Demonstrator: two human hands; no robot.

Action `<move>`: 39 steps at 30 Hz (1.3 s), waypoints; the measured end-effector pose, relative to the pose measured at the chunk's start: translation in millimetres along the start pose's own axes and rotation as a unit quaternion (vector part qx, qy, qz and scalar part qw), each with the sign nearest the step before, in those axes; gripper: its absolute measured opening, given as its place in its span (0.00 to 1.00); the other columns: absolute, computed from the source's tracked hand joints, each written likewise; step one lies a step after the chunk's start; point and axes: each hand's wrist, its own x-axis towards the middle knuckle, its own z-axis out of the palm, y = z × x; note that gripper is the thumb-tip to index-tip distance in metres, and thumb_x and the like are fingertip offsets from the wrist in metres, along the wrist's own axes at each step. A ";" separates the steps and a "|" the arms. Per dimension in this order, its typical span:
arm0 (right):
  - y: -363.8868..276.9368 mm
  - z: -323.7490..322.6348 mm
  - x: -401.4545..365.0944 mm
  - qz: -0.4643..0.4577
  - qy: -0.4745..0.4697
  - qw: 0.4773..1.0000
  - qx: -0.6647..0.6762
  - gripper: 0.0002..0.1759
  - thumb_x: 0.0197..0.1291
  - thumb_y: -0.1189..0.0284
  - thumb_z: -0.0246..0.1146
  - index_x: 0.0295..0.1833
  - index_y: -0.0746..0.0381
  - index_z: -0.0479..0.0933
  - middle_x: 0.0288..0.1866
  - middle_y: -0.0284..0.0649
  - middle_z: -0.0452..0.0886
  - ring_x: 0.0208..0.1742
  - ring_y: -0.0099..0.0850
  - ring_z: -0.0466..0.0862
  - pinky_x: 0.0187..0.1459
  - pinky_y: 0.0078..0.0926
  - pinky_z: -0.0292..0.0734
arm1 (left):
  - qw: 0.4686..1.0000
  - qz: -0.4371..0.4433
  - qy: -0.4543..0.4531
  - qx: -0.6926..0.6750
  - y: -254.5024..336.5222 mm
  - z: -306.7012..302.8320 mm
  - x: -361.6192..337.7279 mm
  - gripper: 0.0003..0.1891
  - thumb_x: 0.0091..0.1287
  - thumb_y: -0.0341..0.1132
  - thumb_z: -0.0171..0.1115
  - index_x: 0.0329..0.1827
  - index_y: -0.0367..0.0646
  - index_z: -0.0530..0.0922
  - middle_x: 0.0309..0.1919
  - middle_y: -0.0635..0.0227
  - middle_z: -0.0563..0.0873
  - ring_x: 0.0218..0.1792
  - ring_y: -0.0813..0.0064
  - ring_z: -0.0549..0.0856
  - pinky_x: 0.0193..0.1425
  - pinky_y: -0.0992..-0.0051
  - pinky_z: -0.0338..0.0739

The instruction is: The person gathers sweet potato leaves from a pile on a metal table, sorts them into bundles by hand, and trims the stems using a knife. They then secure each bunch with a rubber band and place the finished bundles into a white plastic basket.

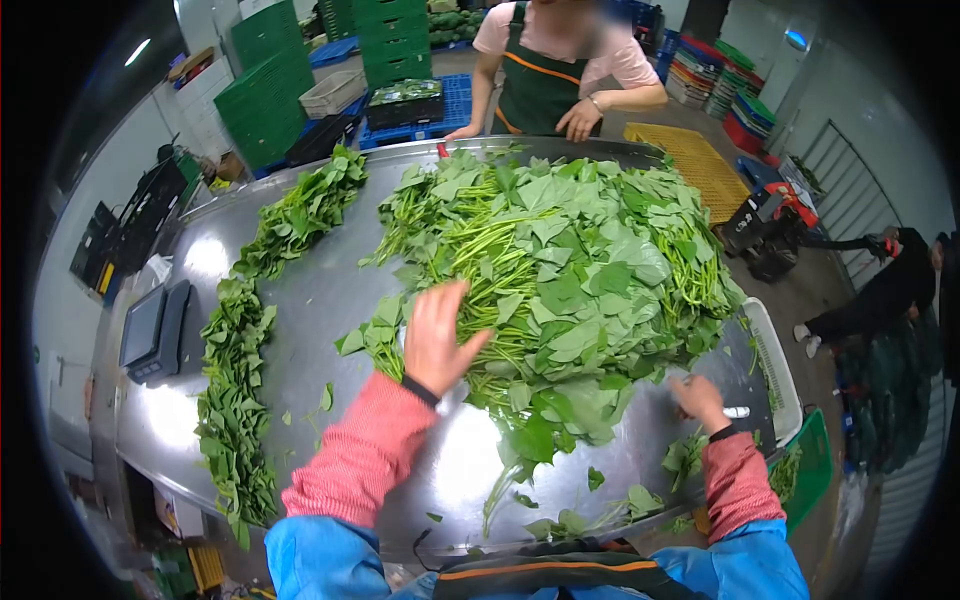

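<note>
A big heap of leafy green stems point(590, 270) covers the middle and right of the metal table point(310, 300). My left hand point(437, 338) lies at the heap's near left side, over the pale stems, with fingers stretched and thumb spread. Just off the heap's near right edge is my right hand point(697, 400), its fingers curled in. A small white piece point(736, 412) shows beside that wrist; what the fingers hold, I cannot tell. Loose leaves point(640, 503) are scattered on the metal near me.
Bunched greens point(235, 400) form a long row down the table's left side, by a dark scale point(155, 332). A white basket point(772, 365) stands at the right edge, above a green crate point(812, 470). Across the table stands a person point(545, 80) in an apron.
</note>
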 end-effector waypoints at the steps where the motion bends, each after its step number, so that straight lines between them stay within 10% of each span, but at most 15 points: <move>1: 5.0 21.0 -6.8 -0.058 0.051 0.996 -0.038 0.30 0.62 0.47 0.55 0.44 0.67 0.79 0.24 0.46 0.84 0.26 0.38 0.86 0.34 0.36 0.80 | 1.000 -0.010 -0.022 0.011 1.7 0.3 22.5 0.48 0.41 0.40 0.79 0.68 0.42 0.63 0.60 0.50 0.71 0.62 0.51 0.70 0.64 0.60 0.67; 4: -10.6 63.0 -49.6 -0.148 0.049 0.988 -0.019 0.25 0.61 0.50 0.58 0.46 0.63 0.80 0.24 0.44 0.84 0.29 0.37 0.86 0.36 0.37 0.80 | 0.982 -0.034 -0.144 0.119 -12.6 33.8 69.0 0.65 0.34 0.52 0.82 0.76 0.48 0.49 0.71 0.45 0.57 0.71 0.48 0.59 0.71 0.49 0.57; 9: -25.0 88.8 -120.1 -0.233 0.022 0.972 0.008 0.25 0.60 0.51 0.59 0.46 0.63 0.79 0.28 0.49 0.83 0.34 0.47 0.84 0.37 0.42 0.77 | 0.949 -0.087 -0.283 0.106 -30.0 61.4 89.4 0.63 0.37 0.51 0.81 0.76 0.50 0.49 0.62 0.49 0.67 0.65 0.51 0.69 0.67 0.50 0.64; 13: -13.3 107.7 -140.6 -0.214 0.009 0.977 0.017 0.26 0.60 0.51 0.60 0.46 0.64 0.79 0.31 0.53 0.82 0.37 0.52 0.82 0.39 0.44 0.76 | 0.977 -0.076 -0.188 0.062 -25.5 58.6 47.5 0.53 0.41 0.37 0.80 0.72 0.46 0.55 0.49 0.53 0.72 0.47 0.51 0.79 0.49 0.61 0.78; 22: -61.8 135.5 -162.8 -0.297 -0.031 0.954 0.010 0.25 0.61 0.51 0.57 0.46 0.63 0.79 0.31 0.52 0.83 0.36 0.50 0.83 0.40 0.43 0.77 | 0.983 -0.124 -0.109 -0.084 1.3 -12.1 -58.3 0.46 0.47 0.30 0.73 0.72 0.44 0.58 0.46 0.51 0.75 0.47 0.53 0.78 0.51 0.66 0.76; 24: -77.0 136.8 -164.8 -0.305 -0.048 0.951 -0.004 0.24 0.61 0.52 0.57 0.48 0.61 0.79 0.34 0.50 0.83 0.37 0.48 0.83 0.40 0.42 0.78 | 0.920 -0.220 -0.086 -0.312 -22.6 -18.9 -101.2 0.41 0.53 0.30 0.71 0.70 0.39 0.60 0.49 0.53 0.80 0.50 0.60 0.81 0.55 0.70 0.77; 30: -84.1 172.3 -169.3 -0.457 -0.063 0.884 0.074 0.21 0.61 0.57 0.60 0.56 0.56 0.77 0.54 0.44 0.80 0.54 0.43 0.79 0.56 0.36 0.72 | 0.405 -0.619 -0.062 -0.670 -33.0 -42.8 -258.2 0.16 0.69 0.36 0.55 0.56 0.39 0.73 0.49 0.61 0.83 0.46 0.68 0.83 0.48 0.68 0.81; 36: -88.3 186.1 -184.5 -0.430 -0.109 0.895 0.050 0.23 0.61 0.58 0.60 0.59 0.57 0.75 0.57 0.44 0.78 0.57 0.44 0.77 0.59 0.37 0.70 | 0.292 -0.636 0.078 -0.710 -11.0 -49.7 -307.3 0.15 0.69 0.40 0.55 0.54 0.42 0.74 0.48 0.61 0.83 0.45 0.66 0.82 0.45 0.67 0.79; 39: -88.2 190.5 -186.1 -0.438 -0.100 0.890 0.078 0.22 0.60 0.61 0.62 0.57 0.58 0.75 0.55 0.45 0.79 0.56 0.44 0.78 0.58 0.36 0.71 | 0.349 -0.633 0.049 -0.689 -1.8 -60.9 -298.0 0.16 0.70 0.41 0.56 0.56 0.43 0.73 0.50 0.63 0.82 0.49 0.66 0.81 0.53 0.63 0.77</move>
